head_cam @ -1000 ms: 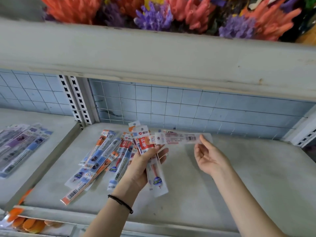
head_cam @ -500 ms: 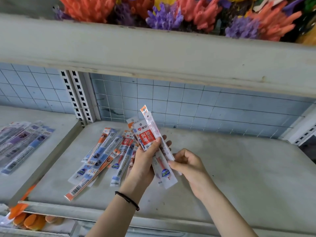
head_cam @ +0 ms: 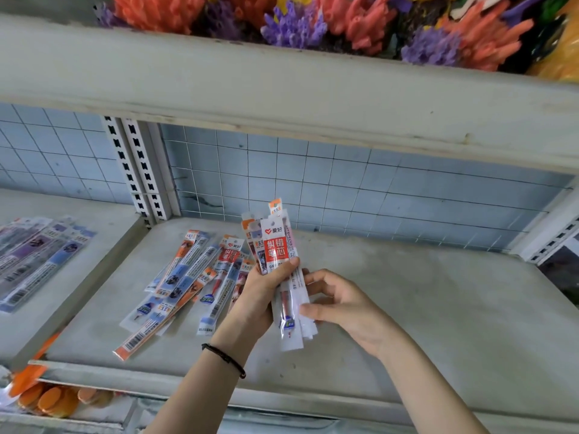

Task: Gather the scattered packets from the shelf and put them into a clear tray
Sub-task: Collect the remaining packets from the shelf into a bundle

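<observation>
My left hand (head_cam: pixel 261 296) grips a bunch of long clear packets (head_cam: pixel 277 245) with red and orange labels, held upright above the grey shelf (head_cam: pixel 438 308). My right hand (head_cam: pixel 341 303) pinches the lower right edge of the same bunch with thumb and fingers. Several more packets (head_cam: pixel 185 283) lie scattered in a loose pile on the shelf just left of my left hand. No clear tray is in view.
Another group of purple and blue packets (head_cam: pixel 37 258) lies on the neighbouring shelf at the left, past a slotted upright (head_cam: pixel 138 180). An upper shelf board (head_cam: pixel 282 98) with orange and purple items (head_cam: pixel 297 23) overhangs. Orange things (head_cam: pixel 53 399) sit below the shelf's front lip.
My right hand brought a single packet from the right over to the bunch in my left hand and tucked it in; both hands now hold the bunch together.
</observation>
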Motion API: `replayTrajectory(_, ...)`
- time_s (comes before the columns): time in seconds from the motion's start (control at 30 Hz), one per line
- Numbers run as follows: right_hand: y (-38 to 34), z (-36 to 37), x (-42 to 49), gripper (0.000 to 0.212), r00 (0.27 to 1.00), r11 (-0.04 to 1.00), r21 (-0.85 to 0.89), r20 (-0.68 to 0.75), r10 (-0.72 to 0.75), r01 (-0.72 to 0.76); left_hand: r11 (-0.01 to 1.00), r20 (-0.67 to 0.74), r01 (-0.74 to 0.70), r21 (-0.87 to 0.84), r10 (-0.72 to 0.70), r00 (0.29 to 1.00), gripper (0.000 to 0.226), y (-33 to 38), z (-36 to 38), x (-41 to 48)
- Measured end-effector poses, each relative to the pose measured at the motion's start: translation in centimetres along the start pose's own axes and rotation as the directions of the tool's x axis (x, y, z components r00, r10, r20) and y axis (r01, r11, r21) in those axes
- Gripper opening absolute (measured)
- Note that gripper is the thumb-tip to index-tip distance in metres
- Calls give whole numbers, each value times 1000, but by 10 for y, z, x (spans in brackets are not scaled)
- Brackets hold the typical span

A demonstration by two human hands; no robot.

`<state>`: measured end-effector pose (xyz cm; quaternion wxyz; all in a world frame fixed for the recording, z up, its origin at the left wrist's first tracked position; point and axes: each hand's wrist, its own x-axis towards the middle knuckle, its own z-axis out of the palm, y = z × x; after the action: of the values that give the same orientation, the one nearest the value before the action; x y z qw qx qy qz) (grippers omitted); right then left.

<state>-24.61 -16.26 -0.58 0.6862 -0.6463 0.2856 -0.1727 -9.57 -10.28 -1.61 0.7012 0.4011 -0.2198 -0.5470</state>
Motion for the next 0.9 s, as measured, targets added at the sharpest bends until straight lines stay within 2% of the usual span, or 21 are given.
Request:
replayTrajectory(0.07, -6, -9, -2, 34, 1000, 999, -21, 17, 25, -25, 1000, 23, 8, 2, -8, 1000, 26, 2, -5, -1)
replayTrajectory(0.17, -19, -22, 8, 44, 973, 997, 46, -227, -53, 64, 998, 124, 20, 59, -27, 992, 27, 4, -6, -5)
replayTrajectory(0.2, -27, -24, 14, 51, 961, 991, 93, -268, -68, 96, 994, 167, 25, 105, -42, 985, 26, 3, -3, -6)
replayTrajectory(0.27, -44, -24, 25, 64, 972, 970, 201, -215, -90, 134, 977, 251, 19, 213, -73, 965, 22, 0, 4, -7)
replayTrajectory(0.33, -59, -21, 32, 68, 989, 956, 269, -114, -90, 118, 949, 319, 7, 316, -113, 941, 18, -3, 14, -5)
replayTrajectory(0.4, -72, -18, 35, 55, 990, 960, 244, -36, -134, 139, 927, 344, -14, 374, -124, 931, 14, -5, 21, -2)
replayTrajectory(0.5, -81, -12, 37, 31, 963, 948, 176, -1, -270, 266, 899, 329, -88, 430, -65, 942, 20, -2, 24, 4)
replayTrajectory(0.63, -79, -5, 38, 29, 945, 932, 165, 4, -328, 323, 894, 336, -103, 436, -56, 940, 37, -2, 21, 6)
replayTrajectory(0.77, -66, -3, 40, 36, 952, 944, 127, -30, -303, 305, 888, 362, -100, 449, -78, 929, 24, -11, 18, -2)
replayTrajectory(0.9, -67, 1, 45, 37, 957, 946, 150, -32, -288, 289, 932, 308, -63, 358, -54, 950, 13, -12, 16, -2)
